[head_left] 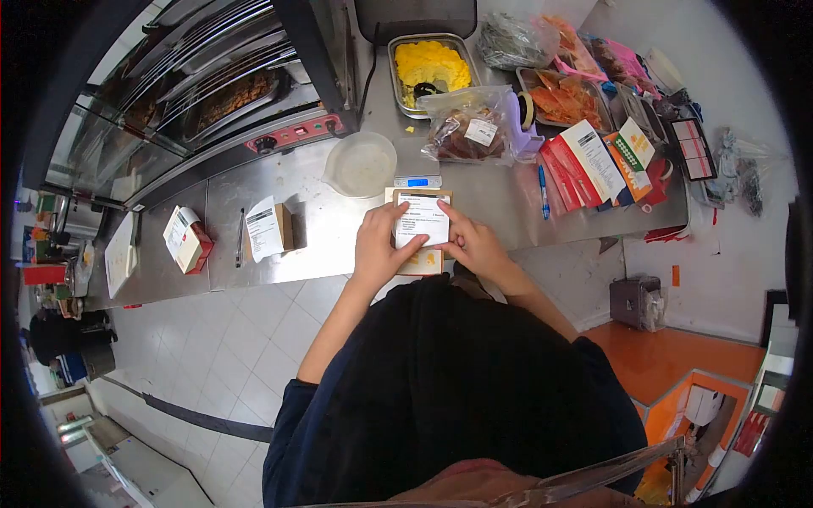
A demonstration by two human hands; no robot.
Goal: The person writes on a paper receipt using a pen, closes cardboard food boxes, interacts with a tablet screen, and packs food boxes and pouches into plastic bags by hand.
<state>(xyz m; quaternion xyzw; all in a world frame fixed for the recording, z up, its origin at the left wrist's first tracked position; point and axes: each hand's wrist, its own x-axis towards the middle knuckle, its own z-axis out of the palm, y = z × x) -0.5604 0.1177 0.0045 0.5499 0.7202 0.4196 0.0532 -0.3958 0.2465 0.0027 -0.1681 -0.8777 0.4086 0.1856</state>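
At the counter's front edge, a white printed receipt lies flat between my two hands, with a brown cardboard edge showing behind its top. My left hand grips its left side, thumb across the lower corner. On the opposite side, my right hand pinches the edge, with a finger near the top corner. Below the receipt a pale box panel with orange marks shows in part. A small scale with a lit blue display sits just beyond my hands. My fingertips behind the cardboard are hidden.
A translucent bowl stands left of the scale. Behind it are a tray of yellow food, a bagged brown food and a purple tape dispenser. Boxes with receipts stand left; a glass-fronted warmer borders the counter.
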